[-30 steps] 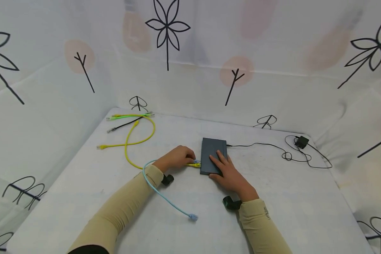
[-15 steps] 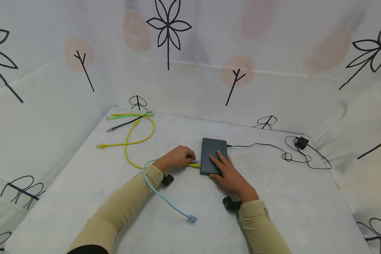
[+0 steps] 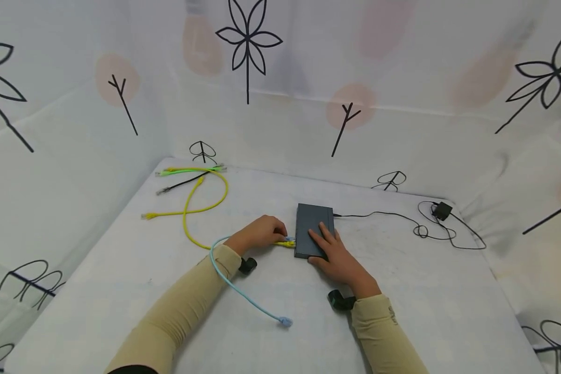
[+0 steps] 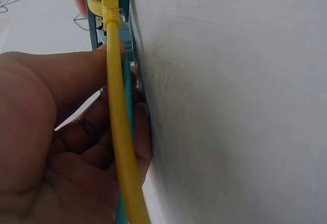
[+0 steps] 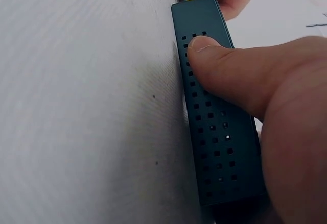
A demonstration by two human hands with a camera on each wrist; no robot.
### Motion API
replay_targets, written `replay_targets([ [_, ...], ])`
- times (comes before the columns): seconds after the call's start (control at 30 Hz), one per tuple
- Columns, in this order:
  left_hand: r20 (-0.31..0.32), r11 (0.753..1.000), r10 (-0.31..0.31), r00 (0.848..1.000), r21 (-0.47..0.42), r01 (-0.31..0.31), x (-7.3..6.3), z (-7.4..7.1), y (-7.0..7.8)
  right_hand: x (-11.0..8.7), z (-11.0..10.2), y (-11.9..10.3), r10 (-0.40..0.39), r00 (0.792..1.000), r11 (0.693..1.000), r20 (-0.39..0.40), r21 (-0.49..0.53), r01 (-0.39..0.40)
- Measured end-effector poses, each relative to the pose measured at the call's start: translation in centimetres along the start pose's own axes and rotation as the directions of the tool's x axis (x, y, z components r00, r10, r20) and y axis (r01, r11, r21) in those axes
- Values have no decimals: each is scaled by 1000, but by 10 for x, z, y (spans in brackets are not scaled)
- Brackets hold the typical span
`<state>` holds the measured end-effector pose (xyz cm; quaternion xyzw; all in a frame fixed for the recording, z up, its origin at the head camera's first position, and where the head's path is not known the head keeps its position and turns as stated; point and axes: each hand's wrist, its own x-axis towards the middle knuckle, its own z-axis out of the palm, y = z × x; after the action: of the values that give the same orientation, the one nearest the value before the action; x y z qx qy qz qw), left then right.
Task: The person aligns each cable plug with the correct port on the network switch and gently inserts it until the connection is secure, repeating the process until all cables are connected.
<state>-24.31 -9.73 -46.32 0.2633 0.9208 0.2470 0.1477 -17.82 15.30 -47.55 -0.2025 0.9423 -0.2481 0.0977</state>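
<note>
A dark grey network switch (image 3: 308, 221) lies on the table. My right hand (image 3: 334, 254) rests on it, fingers spread over the top and thumb on the perforated side (image 5: 214, 132) in the right wrist view. My left hand (image 3: 261, 231) pinches the plug end of a light blue network cable (image 3: 243, 293) at the switch's left face. In the left wrist view, a yellow plug (image 4: 111, 2) sits in a port right beside the blue one, its cable running in front of the left hand's fingers. The blue plug's tip is mostly hidden by the thumb and yellow cable.
The blue cable's loose plug (image 3: 285, 322) lies near the front. At the back left are the yellow cable (image 3: 205, 208), a green cable (image 3: 187, 172) and a black cable (image 3: 184, 183). A power adapter (image 3: 442, 211) with a coiled cord lies at right, its lead reaching the switch.
</note>
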Motion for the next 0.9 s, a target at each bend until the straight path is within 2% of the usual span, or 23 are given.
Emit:
replay_targets([
  [0.4, -42, 997, -4, 999, -74, 1, -2, 4, -8, -2, 3, 2, 21, 1000, 999, -11, 25, -21],
  [0.63, -73, 995, -35, 997, -98, 27, -3, 7, -12, -5, 5, 2, -20, 999, 998, -37, 51, 22],
  [0.9, -63, 996, -6, 998, -94, 0, 0, 8, -11, -7, 6, 2, 9, 999, 999, -41, 50, -7],
])
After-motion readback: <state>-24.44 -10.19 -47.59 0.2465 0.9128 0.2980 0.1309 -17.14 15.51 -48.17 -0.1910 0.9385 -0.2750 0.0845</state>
